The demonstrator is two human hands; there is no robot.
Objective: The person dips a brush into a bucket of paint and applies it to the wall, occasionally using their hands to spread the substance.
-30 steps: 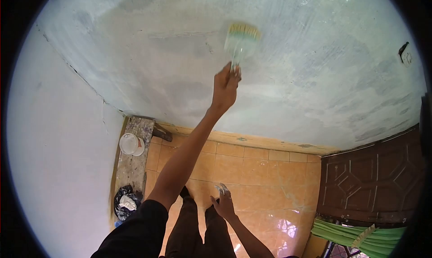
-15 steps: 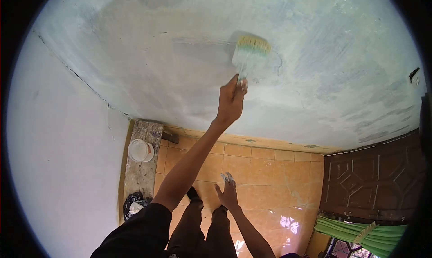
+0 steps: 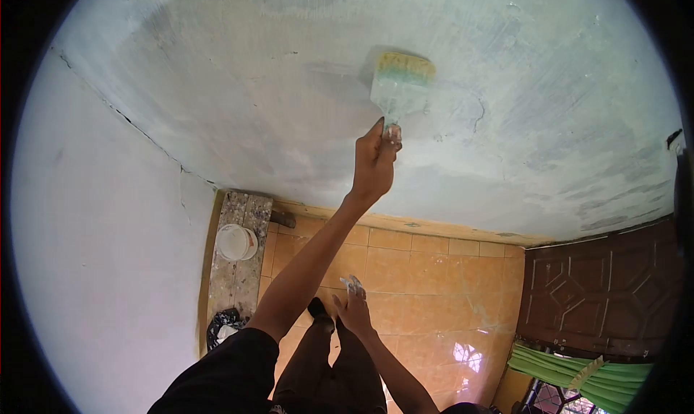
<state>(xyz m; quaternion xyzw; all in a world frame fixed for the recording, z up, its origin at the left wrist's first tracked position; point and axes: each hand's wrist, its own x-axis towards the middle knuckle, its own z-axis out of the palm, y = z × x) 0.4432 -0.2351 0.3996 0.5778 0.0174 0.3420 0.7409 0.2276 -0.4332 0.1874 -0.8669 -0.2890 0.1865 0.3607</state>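
My left hand (image 3: 374,165) is raised to the wall (image 3: 238,103) and grips the handle of a wide paintbrush (image 3: 398,89). The brush has pale yellow bristles smeared with light paint, and they press flat against the grey-white wall. The wall around the brush is streaked with wet, uneven paint. My right hand (image 3: 353,311) hangs low in front of my legs, fingers spread, with white paint on the fingertips and nothing in it.
A white paint bucket (image 3: 236,242) stands on a paint-spattered bench (image 3: 246,212) in the corner, with a black bag (image 3: 224,325) below it. The floor is orange tile (image 3: 426,284). A dark brown carved door (image 3: 603,291) and green cloth (image 3: 578,371) are at right.
My left hand has drawn the brush rightwards and a little lower along the wall. My right hand stays low with its fingers spread.
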